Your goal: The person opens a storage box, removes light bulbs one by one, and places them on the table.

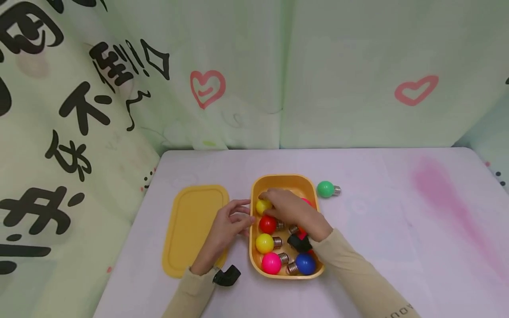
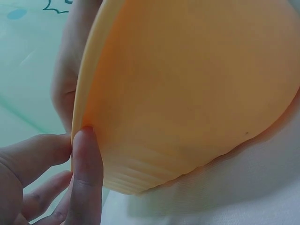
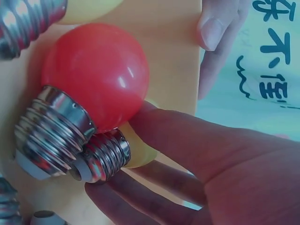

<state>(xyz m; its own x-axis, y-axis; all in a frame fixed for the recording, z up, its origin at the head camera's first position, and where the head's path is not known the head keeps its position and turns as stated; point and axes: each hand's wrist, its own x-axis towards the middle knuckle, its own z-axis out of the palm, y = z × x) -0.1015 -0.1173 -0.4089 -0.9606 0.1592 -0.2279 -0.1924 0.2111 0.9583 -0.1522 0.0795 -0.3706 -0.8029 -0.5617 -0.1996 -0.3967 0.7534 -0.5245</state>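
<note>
Pinching yellow bulb [image 1: 263, 206] inside yellow box [image 1: 254, 247], our right hand [image 1: 292, 211] curls round it; left hand [image 1: 226, 227] fingers press box wall. We judge crowded red bulb [image 1: 267, 224] could jostle it loose.

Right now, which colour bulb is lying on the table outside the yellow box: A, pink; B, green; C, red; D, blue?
B: the green bulb lies alone on the table beside the far right corner of the yellow box, while the blue, pink and red ones sit inside it.
</note>
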